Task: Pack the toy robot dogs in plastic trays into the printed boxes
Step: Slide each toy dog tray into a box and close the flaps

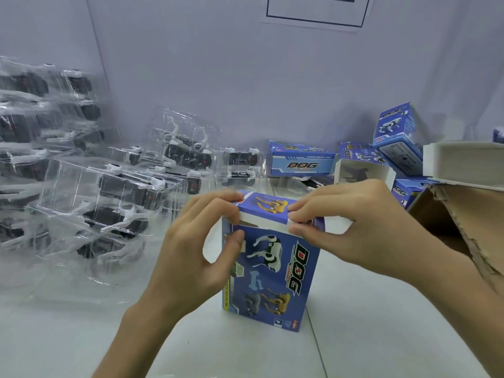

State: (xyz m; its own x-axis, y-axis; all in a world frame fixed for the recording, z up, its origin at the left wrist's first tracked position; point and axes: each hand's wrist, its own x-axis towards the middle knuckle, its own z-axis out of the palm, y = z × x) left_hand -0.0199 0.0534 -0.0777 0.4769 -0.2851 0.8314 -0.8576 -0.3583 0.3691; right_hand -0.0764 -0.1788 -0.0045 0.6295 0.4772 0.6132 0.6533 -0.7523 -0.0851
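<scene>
a printed box (pixel 272 276) stands upright on the white table (pixel 81 336), near me and in the middle, its blue front with the dog pictures facing me. my left hand (pixel 196 249) grips its top left corner: the fingers curl over the top and the thumb presses on the front face just under the edge. my right hand (pixel 351 227) pinches the right end of the lid flap (pixel 266 208) between fingertips and thumb. the flap lies folded over the top, with its white tuck edge showing above the front panel. i cannot tell what is inside the box.

to the left, from near to far, lie many clear plastic trays (pixel 109 192), stacked and leaning on each other, each with a dark toy dog (pixel 188 155) inside. on the far right sit more blue boxes (pixel 300 162), some lying flat, some piled. among them one open box (pixel 362 170) shows its white inside. a torn brown carton (pixel 450 214) stands at the right edge, near my right hand. a sheet of paper (pixel 316 9) hangs on the far wall.
</scene>
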